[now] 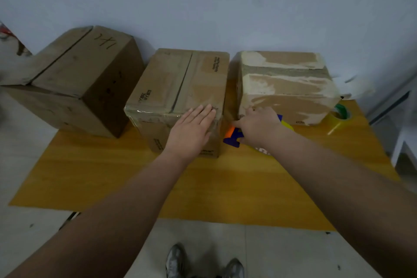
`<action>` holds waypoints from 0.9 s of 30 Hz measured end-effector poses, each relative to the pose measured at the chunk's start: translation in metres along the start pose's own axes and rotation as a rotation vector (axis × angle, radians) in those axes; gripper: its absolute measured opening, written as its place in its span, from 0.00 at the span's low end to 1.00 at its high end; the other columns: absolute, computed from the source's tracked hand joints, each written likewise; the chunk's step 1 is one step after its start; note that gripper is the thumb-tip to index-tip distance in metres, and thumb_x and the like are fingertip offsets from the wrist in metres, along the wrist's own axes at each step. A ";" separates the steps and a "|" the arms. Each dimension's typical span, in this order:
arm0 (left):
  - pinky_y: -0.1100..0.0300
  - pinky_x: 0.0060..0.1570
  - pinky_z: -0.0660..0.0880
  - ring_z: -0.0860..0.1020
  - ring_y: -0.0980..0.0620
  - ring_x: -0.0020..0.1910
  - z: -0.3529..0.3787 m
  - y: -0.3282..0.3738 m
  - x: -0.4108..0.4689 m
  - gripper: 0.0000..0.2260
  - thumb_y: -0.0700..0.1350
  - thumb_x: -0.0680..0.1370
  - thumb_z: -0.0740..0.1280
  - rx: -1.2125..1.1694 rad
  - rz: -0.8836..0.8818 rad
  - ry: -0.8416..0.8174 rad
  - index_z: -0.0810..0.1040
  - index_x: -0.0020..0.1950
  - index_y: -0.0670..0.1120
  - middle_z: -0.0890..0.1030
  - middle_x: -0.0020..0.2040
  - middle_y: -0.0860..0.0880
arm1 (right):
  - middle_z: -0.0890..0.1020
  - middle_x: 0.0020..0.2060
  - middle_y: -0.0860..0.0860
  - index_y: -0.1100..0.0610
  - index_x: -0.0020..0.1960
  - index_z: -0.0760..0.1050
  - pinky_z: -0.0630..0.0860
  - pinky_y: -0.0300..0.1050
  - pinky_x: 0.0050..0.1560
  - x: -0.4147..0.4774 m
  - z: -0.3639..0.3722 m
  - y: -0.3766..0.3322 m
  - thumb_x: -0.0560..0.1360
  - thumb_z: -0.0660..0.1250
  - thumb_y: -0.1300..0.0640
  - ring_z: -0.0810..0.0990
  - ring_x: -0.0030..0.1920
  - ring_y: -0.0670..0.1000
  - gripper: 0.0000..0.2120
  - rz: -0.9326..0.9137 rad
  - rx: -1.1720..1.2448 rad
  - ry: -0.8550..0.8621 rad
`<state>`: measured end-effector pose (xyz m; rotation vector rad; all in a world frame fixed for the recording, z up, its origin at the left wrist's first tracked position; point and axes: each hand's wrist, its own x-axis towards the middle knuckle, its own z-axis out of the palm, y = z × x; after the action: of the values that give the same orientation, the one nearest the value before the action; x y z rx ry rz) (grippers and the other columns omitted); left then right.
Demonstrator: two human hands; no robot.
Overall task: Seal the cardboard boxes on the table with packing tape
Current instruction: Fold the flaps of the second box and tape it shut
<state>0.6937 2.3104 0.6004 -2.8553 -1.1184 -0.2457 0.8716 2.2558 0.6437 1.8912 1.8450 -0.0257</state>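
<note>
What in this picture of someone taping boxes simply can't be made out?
Head view:
- The blue and orange tool: mostly covered by the right hand gripping it; shape unclear.
- A white object behind the right box: blurred, unidentifiable.
- Print on the middle box: too small to read.
- The left box: cut off by the left edge.

Three boxes [180, 97] abreast on table [112, 176]

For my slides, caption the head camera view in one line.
Left hand flat on the taped middle box; right hand gripping a tape dispenser beside it.
</note>
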 end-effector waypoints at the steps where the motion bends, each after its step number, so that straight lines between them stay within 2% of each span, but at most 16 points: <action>1: 0.59 0.73 0.42 0.50 0.55 0.76 0.001 0.000 0.000 0.25 0.51 0.82 0.55 -0.011 -0.004 0.008 0.52 0.77 0.49 0.53 0.77 0.51 | 0.73 0.58 0.55 0.41 0.66 0.68 0.66 0.51 0.46 0.002 0.001 -0.002 0.77 0.61 0.43 0.73 0.56 0.58 0.18 -0.003 0.025 0.004; 5: 0.59 0.74 0.45 0.52 0.55 0.76 0.002 0.001 -0.001 0.24 0.50 0.82 0.56 -0.051 -0.008 0.032 0.53 0.77 0.50 0.54 0.77 0.52 | 0.73 0.58 0.55 0.42 0.66 0.69 0.69 0.51 0.51 0.005 -0.002 -0.006 0.77 0.61 0.43 0.73 0.58 0.58 0.18 0.013 0.082 -0.020; 7: 0.58 0.74 0.45 0.52 0.55 0.76 0.002 0.000 -0.001 0.24 0.50 0.82 0.56 -0.062 -0.010 0.047 0.54 0.77 0.50 0.55 0.77 0.52 | 0.74 0.52 0.53 0.46 0.61 0.73 0.68 0.49 0.46 0.005 -0.004 -0.006 0.77 0.62 0.45 0.74 0.51 0.56 0.14 0.046 0.051 -0.050; 9: 0.58 0.74 0.46 0.53 0.55 0.75 0.001 0.000 -0.002 0.23 0.50 0.82 0.56 -0.072 -0.014 0.059 0.55 0.77 0.50 0.56 0.77 0.53 | 0.74 0.44 0.50 0.49 0.53 0.74 0.66 0.48 0.42 0.002 0.007 -0.004 0.77 0.64 0.48 0.71 0.41 0.52 0.07 0.045 -0.044 -0.100; 11: 0.58 0.73 0.47 0.55 0.54 0.75 0.001 0.001 -0.002 0.23 0.49 0.82 0.57 -0.088 -0.021 0.067 0.57 0.76 0.50 0.58 0.76 0.52 | 0.75 0.44 0.49 0.47 0.54 0.74 0.67 0.46 0.40 -0.003 0.030 0.002 0.77 0.63 0.46 0.72 0.42 0.52 0.09 0.076 0.027 -0.123; 13: 0.57 0.72 0.49 0.58 0.53 0.74 0.000 0.002 -0.001 0.22 0.48 0.81 0.59 -0.103 -0.035 0.086 0.60 0.75 0.49 0.61 0.75 0.51 | 0.78 0.48 0.50 0.45 0.62 0.72 0.72 0.46 0.41 -0.008 0.057 0.013 0.76 0.62 0.41 0.75 0.46 0.52 0.16 0.153 0.356 -0.107; 16: 0.53 0.70 0.56 0.65 0.49 0.71 0.000 0.008 0.001 0.21 0.47 0.79 0.63 -0.107 -0.054 0.123 0.67 0.72 0.46 0.68 0.72 0.49 | 0.77 0.59 0.53 0.49 0.73 0.63 0.74 0.49 0.51 -0.012 0.094 0.021 0.77 0.64 0.43 0.76 0.54 0.55 0.28 0.313 0.946 -0.048; 19: 0.51 0.67 0.61 0.70 0.47 0.67 0.001 0.014 0.004 0.19 0.47 0.76 0.67 -0.102 -0.085 0.155 0.73 0.67 0.45 0.74 0.67 0.47 | 0.68 0.70 0.54 0.52 0.77 0.54 0.71 0.53 0.61 -0.016 0.117 0.015 0.77 0.64 0.44 0.70 0.66 0.58 0.34 0.472 1.383 -0.033; 21: 0.50 0.64 0.65 0.72 0.46 0.64 0.001 0.016 0.005 0.19 0.48 0.74 0.70 -0.093 -0.097 0.172 0.75 0.63 0.44 0.76 0.64 0.47 | 0.64 0.72 0.56 0.54 0.78 0.51 0.69 0.57 0.64 -0.017 0.131 0.005 0.77 0.64 0.44 0.68 0.68 0.61 0.36 0.598 1.622 -0.039; 22: 0.49 0.63 0.66 0.74 0.45 0.62 0.002 0.016 0.006 0.19 0.49 0.73 0.71 -0.087 -0.099 0.183 0.76 0.62 0.43 0.77 0.63 0.46 | 0.67 0.69 0.59 0.56 0.76 0.55 0.70 0.58 0.63 -0.017 0.136 0.000 0.77 0.64 0.45 0.70 0.65 0.62 0.33 0.668 1.702 -0.047; 23: 0.48 0.62 0.67 0.74 0.45 0.61 0.002 0.017 0.006 0.20 0.50 0.73 0.71 -0.082 -0.100 0.189 0.76 0.61 0.43 0.77 0.62 0.46 | 0.74 0.59 0.61 0.57 0.67 0.66 0.72 0.58 0.57 -0.017 0.140 -0.006 0.77 0.64 0.45 0.75 0.55 0.61 0.23 0.711 1.734 -0.047; 24: 0.48 0.61 0.68 0.74 0.44 0.61 0.003 0.017 0.006 0.20 0.51 0.73 0.71 -0.078 -0.102 0.192 0.76 0.60 0.43 0.77 0.61 0.45 | 0.75 0.42 0.60 0.56 0.49 0.72 0.73 0.57 0.47 -0.017 0.146 -0.012 0.78 0.63 0.45 0.75 0.40 0.58 0.13 0.730 1.711 -0.049; 25: 0.48 0.61 0.68 0.74 0.44 0.61 0.003 0.018 0.007 0.20 0.53 0.73 0.71 -0.076 -0.105 0.194 0.76 0.60 0.43 0.77 0.61 0.45 | 0.68 0.32 0.56 0.54 0.37 0.65 0.69 0.54 0.38 -0.017 0.150 -0.018 0.78 0.61 0.45 0.67 0.31 0.54 0.17 0.719 1.681 -0.055; 26: 0.48 0.61 0.68 0.74 0.45 0.61 0.004 0.018 0.007 0.21 0.54 0.73 0.70 -0.077 -0.108 0.194 0.76 0.60 0.43 0.77 0.61 0.45 | 0.63 0.29 0.55 0.53 0.33 0.60 0.63 0.51 0.34 -0.015 0.156 -0.023 0.79 0.60 0.45 0.62 0.28 0.52 0.21 0.700 1.653 -0.058; 27: 0.48 0.61 0.68 0.74 0.45 0.61 0.004 0.019 0.007 0.22 0.55 0.74 0.69 -0.081 -0.113 0.193 0.76 0.60 0.43 0.77 0.61 0.45 | 0.63 0.29 0.55 0.54 0.33 0.59 0.60 0.50 0.34 -0.014 0.160 -0.027 0.80 0.59 0.46 0.60 0.28 0.52 0.21 0.693 1.636 -0.053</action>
<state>0.7123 2.3015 0.5977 -2.7644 -1.2581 -0.5724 0.8968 2.1849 0.4990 3.2802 0.8191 -1.7258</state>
